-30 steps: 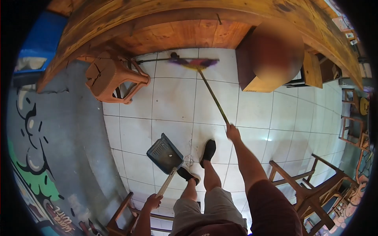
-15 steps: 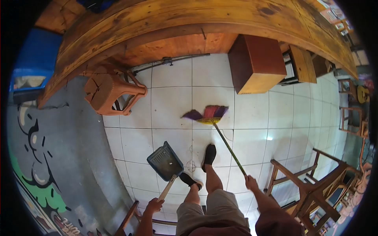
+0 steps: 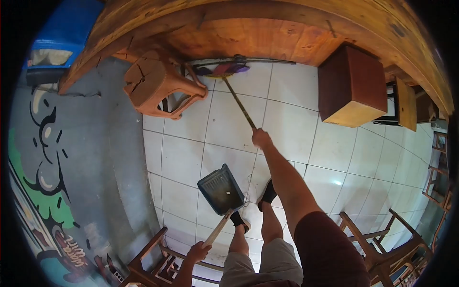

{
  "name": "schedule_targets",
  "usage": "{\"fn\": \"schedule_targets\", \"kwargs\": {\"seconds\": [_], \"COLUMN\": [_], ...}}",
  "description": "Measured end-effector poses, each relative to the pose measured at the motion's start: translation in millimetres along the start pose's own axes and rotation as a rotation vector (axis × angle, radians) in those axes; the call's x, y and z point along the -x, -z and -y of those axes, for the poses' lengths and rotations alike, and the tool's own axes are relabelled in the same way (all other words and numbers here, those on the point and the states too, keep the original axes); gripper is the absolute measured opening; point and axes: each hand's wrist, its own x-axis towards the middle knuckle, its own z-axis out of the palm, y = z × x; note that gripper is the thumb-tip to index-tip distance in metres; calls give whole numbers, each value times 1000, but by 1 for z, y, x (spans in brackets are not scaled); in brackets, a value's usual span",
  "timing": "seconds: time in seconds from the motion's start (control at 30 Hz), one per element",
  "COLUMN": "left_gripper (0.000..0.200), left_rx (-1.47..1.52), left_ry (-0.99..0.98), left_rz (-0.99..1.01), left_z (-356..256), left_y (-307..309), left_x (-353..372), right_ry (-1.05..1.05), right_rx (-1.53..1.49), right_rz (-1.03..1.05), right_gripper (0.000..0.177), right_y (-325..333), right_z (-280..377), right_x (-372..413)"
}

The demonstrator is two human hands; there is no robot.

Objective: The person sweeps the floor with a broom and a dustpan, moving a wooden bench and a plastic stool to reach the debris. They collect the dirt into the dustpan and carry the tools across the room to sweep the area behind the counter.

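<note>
Head-down view of a person standing on a tiled floor (image 3: 229, 119). The right hand (image 3: 261, 138) was clenched round the handle of a broom (image 3: 224, 71), arm stretched forward so its bristles reached under the edge of the wooden table (image 3: 248, 19), just beside an orange plastic stool (image 3: 160, 88). The left hand (image 3: 198, 251) gripped the handle of a dustpan (image 3: 221, 190), angled low by the feet. Open tile lay between the plastic stool and a wooden box stool (image 3: 354, 86). Wooden chairs (image 3: 377, 244) stood close on the right.
</note>
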Motion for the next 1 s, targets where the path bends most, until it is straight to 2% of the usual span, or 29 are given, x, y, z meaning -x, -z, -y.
{"fn": "schedule_targets", "kwargs": {"seconds": [0.07, 0.1, 0.17, 0.27, 0.3, 0.33, 0.37, 0.4, 0.43, 0.47, 0.53, 0.6, 0.67, 0.7, 0.73, 0.77, 0.8, 0.87, 1.0], "left_gripper": [37, 38, 40, 44, 46, 46, 47, 48, 46, 47, 46, 45, 43, 42, 42, 44, 46, 48, 57], "left_rx": [15, 16, 5, -106, -202, -188, -299, -409, -402, -441, -355, -464, -478, -513, -561, -625, -684, -685, -654], "left_ry": [-14, -16, -16, -68, -100, -113, -159, -206, -194, -193, -245, -237, -267, -282, -314, -389, -466, -508, -548], "left_rz": [-10, -15, -15, -56, -96, -93, -120, -150, -186, -166, -267, -256, -270, -289, -293, -228, -169, -168, -287], "left_z": [2, 5, -4, -12, -14, -30, -52, -70, -77, -93, -115, -129, -149, -149, -148, -152, -164, -185, -230], "left_y": [-7, -10, -10, -15, -17, -17, -17, -17, -23, -23, -27, -33, -32, -35, -41, -34, -25, -9, 93], "left_x": [7, 5, 3, -32, -39, -33, -30, -26, -40, -42, -51, -87, -105, -145, -180, -186, -193, -192, -187], "right_ry": [153, 44, 135, -7, -321, -280, -196, -361, -186, 41, -17, -60, 43, -2, -168, -159, -228, -226, -291], "right_rx": [262, 246, 513, 608, 487, 572, 664, 595, 850, 847, 505, 446, 417, 326, 214, 234, 100, -20, -300], "right_rz": [13, 20, 50, 108, 166, 231, 241, 249, 384, 407, 137, -76, -130, -128, -105, -154, -124, -204, -212], "right_gripper": [36, 30, 23, 25, 27, 29, 33, 35, 34, 29, 30, 32, 36, 39, 40, 41, 39, 34, 34], "right_y": [-1, 4, 3, 19, 32, 48, 45, 42, 46, 48, 74, 64, 52, 52, 41, 34, 31, 9, -32], "right_z": [-4, -14, -79, -204, -227, -246, -298, -340, -358, -393, -347, -349, -335, -301, -285, -260, -232, -196, -119], "right_x": [-13, -5, 12, 108, 151, 199, 232, 259, 288, 304, 347, 357, 357, 356, 351, 351, 346, 341, 337]}}
